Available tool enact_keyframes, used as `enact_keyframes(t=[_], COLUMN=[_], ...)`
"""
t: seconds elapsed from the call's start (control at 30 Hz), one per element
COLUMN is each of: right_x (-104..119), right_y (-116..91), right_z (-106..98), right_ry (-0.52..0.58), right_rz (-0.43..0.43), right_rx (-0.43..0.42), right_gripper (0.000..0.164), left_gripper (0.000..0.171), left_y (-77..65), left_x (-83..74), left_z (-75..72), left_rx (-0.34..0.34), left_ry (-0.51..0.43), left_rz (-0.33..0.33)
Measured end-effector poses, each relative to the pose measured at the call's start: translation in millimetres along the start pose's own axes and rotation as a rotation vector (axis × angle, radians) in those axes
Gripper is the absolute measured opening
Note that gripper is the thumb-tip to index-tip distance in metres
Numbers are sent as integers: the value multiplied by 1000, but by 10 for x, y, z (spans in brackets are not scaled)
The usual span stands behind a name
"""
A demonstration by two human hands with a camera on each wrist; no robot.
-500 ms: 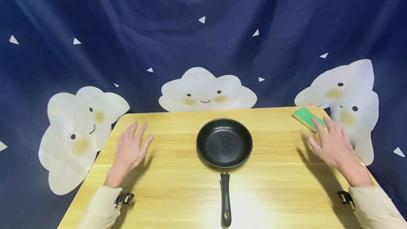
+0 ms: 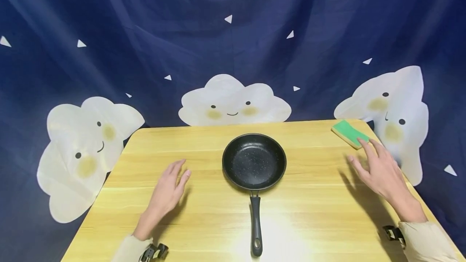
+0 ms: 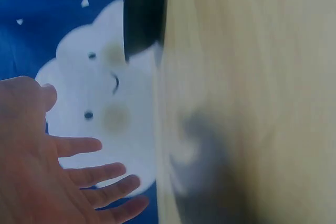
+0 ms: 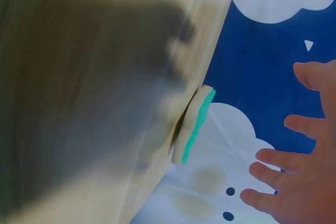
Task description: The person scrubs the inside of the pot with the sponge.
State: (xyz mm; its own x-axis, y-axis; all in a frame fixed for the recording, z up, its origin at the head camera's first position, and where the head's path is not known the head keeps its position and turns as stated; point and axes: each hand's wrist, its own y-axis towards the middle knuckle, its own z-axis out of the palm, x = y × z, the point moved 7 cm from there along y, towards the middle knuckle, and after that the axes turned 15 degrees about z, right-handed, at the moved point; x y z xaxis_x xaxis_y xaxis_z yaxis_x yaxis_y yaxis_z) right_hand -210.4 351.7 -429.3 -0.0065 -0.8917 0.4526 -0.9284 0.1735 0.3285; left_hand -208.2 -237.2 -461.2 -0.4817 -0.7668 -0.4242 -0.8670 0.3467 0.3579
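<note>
A black frying pan with a speckled inside lies mid-table, its handle pointing toward me. To its left, my left hand hovers over the table with fingers spread and nothing held. The left wrist view shows that hand palm up to the camera, with part of the pan at the top. Over at the right, my right hand is above the table, fingers loosely extended and empty. Just beyond its fingertips sits a green-topped sponge, tan underneath, which the right wrist view shows edge-on.
The light wooden table has rounded far corners. Behind it hangs a dark blue curtain printed with white clouds and small triangles. A dark device is strapped at each wrist, by the pale sleeves.
My left hand has moved right and nearer to me, closer to the pan. The right hand has stayed almost in place by the sponge. The head view has shifted slightly.
</note>
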Motion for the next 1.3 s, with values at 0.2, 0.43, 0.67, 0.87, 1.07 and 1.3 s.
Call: enact_keyframes(t=[0.2,0.43,0.67,0.87,1.07,1.3], right_x=[-81,-167,-165,-173,-202,-261], right_y=[-1,23,107,215,290,373], right_z=[30,29,55,82,106,118], right_ry=[42,79,119,133,130,125], right_rz=[48,86,76,43,29,6], right_rx=[5,-5,-37,-62,-75,-86], right_gripper=[68,70,71,70,70,68], left_gripper=[56,50,50,57,64,59], left_y=[-93,-156,-177,-219,-294,-358], left_x=[-321,-590,-786,-956,-1136,-1297], left_z=[214,463,678,862,1014,1209], left_rx=[1,55,101,167,208,252], left_ry=[-191,-502,-853,-1128,-1345,-1530], left_rz=[-35,-126,-200,-278,-356,-414])
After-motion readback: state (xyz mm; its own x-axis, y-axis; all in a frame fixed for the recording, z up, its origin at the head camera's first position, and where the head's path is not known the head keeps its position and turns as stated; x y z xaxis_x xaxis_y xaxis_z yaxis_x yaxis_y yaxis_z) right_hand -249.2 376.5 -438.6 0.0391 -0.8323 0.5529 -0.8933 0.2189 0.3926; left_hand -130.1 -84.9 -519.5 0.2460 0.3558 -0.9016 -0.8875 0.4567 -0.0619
